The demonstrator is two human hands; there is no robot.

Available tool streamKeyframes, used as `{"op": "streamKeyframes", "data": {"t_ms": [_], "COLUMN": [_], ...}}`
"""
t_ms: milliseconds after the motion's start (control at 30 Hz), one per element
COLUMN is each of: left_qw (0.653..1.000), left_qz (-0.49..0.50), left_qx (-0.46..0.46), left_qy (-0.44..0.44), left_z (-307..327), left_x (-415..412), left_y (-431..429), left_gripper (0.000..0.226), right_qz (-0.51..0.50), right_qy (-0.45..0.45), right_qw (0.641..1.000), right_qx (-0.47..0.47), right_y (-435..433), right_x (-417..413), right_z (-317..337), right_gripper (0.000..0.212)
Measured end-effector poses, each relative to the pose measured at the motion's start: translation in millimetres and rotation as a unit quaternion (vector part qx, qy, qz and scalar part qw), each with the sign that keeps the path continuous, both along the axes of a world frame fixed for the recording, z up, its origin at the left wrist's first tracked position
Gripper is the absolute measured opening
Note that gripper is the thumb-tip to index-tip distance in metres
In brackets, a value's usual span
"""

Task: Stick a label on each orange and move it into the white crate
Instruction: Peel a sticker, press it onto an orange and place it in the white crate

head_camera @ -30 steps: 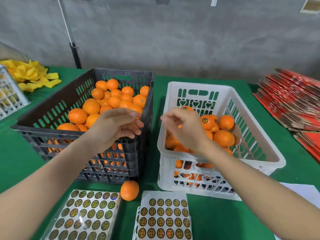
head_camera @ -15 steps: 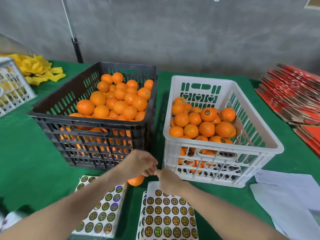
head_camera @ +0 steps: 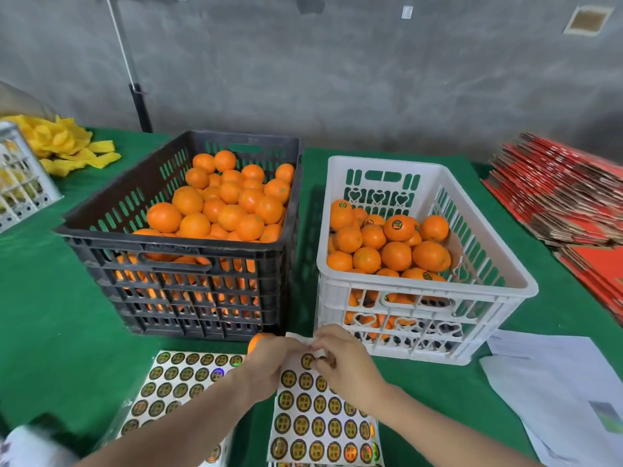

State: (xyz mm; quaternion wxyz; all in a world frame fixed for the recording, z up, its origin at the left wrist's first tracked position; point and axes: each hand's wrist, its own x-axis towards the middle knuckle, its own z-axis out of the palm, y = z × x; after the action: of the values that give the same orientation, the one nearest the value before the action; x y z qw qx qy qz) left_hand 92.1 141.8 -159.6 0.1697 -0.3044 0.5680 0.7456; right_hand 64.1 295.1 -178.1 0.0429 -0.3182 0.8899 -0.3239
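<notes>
The black crate (head_camera: 188,257) on the left holds several unlabelled oranges (head_camera: 232,210). To its right, the white crate (head_camera: 421,291) holds several labelled oranges (head_camera: 397,227). One loose orange (head_camera: 255,341) lies on the green cloth in front of the black crate, mostly hidden behind my left hand (head_camera: 269,364). That hand pinches the top edge of the middle label sheet (head_camera: 320,423). My right hand (head_camera: 344,360) has its fingertips closed on a round label (head_camera: 307,360) in the sheet's top row.
A second label sheet (head_camera: 178,379) lies to the left of the first. White papers (head_camera: 556,382) lie at the right front. Red flat cartons (head_camera: 566,197) are stacked at the right, yellow foam nets (head_camera: 64,143) and another white basket (head_camera: 17,183) at the far left.
Both hands came down from over the crates to the front of the table. They now meet at the top edge of the middle label sheet, beside the loose orange.
</notes>
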Motion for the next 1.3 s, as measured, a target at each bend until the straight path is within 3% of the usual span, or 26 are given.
{"op": "streamKeyframes", "data": {"t_ms": [100, 200, 367, 500, 567, 667, 800, 900, 1033, 1133, 1167, 1233, 1300], "left_qw": [0.998, 0.995, 0.992, 0.971, 0.946, 0.865, 0.784, 0.771, 0.81, 0.857, 0.855, 0.793, 0.689], "left_qz": [0.021, 0.034, -0.009, -0.113, -0.164, -0.203, -0.133, -0.061, 0.002, -0.031, -0.059, -0.156, -0.297], "left_qx": [-0.055, -0.09, -0.127, -0.208, -0.279, -0.425, -0.433, -0.417, -0.41, -0.415, -0.44, -0.557, -0.655], "left_qy": [-0.013, -0.032, -0.006, 0.015, 0.028, 0.172, 0.425, 0.477, 0.419, 0.305, 0.267, 0.192, 0.088], "left_z": [-2, -5, -13, -25, -24, 9, 89, 130, 162, 168, 167, 161, 154], "left_x": [-3, -7, -10, -1, 3, 10, 20, 10, -33, -77, -90, -110, -121], "left_y": [5, 7, 3, 1, -2, -18, -49, -69, -111, -165, -184, -217, -237], "left_gripper": [0.008, 0.007, 0.004, 0.01, 0.009, 0.034, 0.011, 0.008, 0.016, 0.021, 0.023, 0.019, 0.011], "right_qz": [-0.034, -0.04, -0.069, -0.061, -0.044, -0.021, 0.019, 0.033, 0.057, 0.05, 0.046, 0.042, 0.037], "right_qy": [0.021, 0.04, 0.038, -0.088, -0.071, -0.019, 0.062, 0.143, 0.141, 0.097, 0.086, 0.059, 0.042], "right_qw": [0.999, 0.998, 0.985, 0.994, 0.996, 1.0, 0.975, 0.947, 0.954, 0.969, 0.971, 0.974, 0.977], "right_qx": [-0.012, -0.025, -0.155, -0.038, 0.004, -0.011, -0.213, -0.285, -0.258, -0.221, -0.218, -0.217, -0.208], "right_y": [0, 2, 2, 5, 5, 3, -19, -47, -88, -111, -117, -127, -134], "right_x": [7, 13, 15, 7, 7, 10, 13, -5, -41, -67, -73, -83, -88], "right_z": [-5, -3, -3, -5, -8, 4, 61, 108, 145, 153, 154, 152, 148], "right_gripper": [0.018, 0.014, 0.02, 0.056, 0.059, 0.055, 0.05, 0.044, 0.034, 0.035, 0.036, 0.039, 0.041]}}
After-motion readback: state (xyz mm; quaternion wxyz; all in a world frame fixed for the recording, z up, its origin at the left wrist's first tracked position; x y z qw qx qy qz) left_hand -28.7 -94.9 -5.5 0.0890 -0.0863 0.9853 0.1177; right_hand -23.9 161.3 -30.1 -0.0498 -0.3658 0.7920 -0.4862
